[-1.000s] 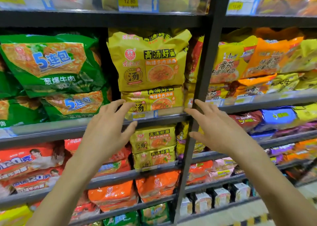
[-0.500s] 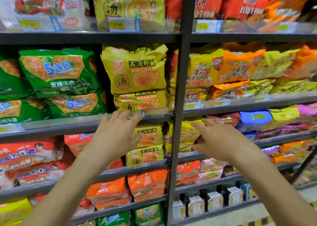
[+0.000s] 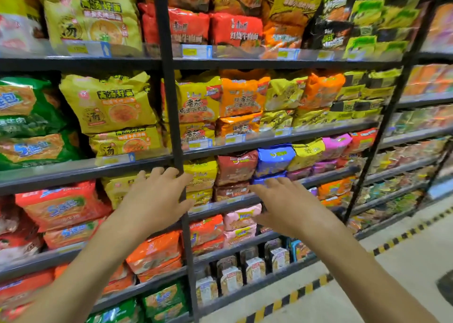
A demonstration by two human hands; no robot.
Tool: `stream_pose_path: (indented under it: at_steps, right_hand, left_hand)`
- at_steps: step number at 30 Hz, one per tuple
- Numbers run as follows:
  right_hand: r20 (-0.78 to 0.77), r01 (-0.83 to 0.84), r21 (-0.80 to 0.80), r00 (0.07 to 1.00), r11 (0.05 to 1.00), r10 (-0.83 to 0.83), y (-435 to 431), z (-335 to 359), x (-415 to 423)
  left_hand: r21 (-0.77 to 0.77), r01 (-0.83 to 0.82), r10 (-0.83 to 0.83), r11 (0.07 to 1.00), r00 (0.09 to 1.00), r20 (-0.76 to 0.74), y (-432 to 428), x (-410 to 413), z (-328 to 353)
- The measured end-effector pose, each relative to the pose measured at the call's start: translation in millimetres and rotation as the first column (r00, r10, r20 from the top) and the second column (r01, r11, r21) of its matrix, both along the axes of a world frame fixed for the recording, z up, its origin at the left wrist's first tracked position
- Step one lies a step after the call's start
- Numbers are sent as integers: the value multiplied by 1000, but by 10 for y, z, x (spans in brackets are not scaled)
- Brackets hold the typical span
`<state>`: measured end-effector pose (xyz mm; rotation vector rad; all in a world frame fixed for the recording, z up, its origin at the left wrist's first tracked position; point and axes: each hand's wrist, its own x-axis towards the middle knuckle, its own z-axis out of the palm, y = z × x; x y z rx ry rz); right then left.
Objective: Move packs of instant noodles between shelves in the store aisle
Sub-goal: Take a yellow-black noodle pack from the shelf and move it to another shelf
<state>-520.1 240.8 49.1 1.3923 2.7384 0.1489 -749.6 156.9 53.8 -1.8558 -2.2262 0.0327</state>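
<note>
Hands near the noodles
Left hand (image 3: 157, 197) and right hand (image 3: 286, 206) spread wide, empty; packs (image 3: 235, 167) look light, crushable (grip the sides).

The left edge cuts off the green plastic noodle multipacks (image 3: 22, 116), the left hand (image 3: 154, 200) hides much of a yellow plastic noodle pack (image 3: 117, 188), the small yellow price labels (image 3: 195, 51) blur beyond reading, and a dark floor object (image 3: 445, 286) is clipped at right.
</note>
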Motion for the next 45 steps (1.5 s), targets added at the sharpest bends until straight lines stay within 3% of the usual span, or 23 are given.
stream_pose_path:
  at_steps: [10, 21, 31, 37, 45]
  right_hand:
    - [-25, 82, -29, 996, 996, -83, 136, -19, 948]
    - [1, 110, -7, 994, 994, -110, 1087, 264, 1377]
    - [-77, 6, 183, 997, 983, 8, 2472, 1158, 1473]
    - [-155, -6, 264, 987, 964, 49, 3338, 1685, 1529]
    - [-358, -73, 436, 900, 897, 247, 4663, 2387, 1340]
  left_hand:
    - [-18, 183, -183, 983, 983, 36, 383, 976, -105]
    - [27, 210, -210, 977, 978, -9, 1496, 1387, 153]
    - [238, 159, -150, 958, 987, -53, 2736, 1596, 983]
    - [350, 118, -127, 929, 992, 2, 3476, 1510, 1484]
    - [669, 62, -159, 741, 984, 85, 4378, 1018, 2291]
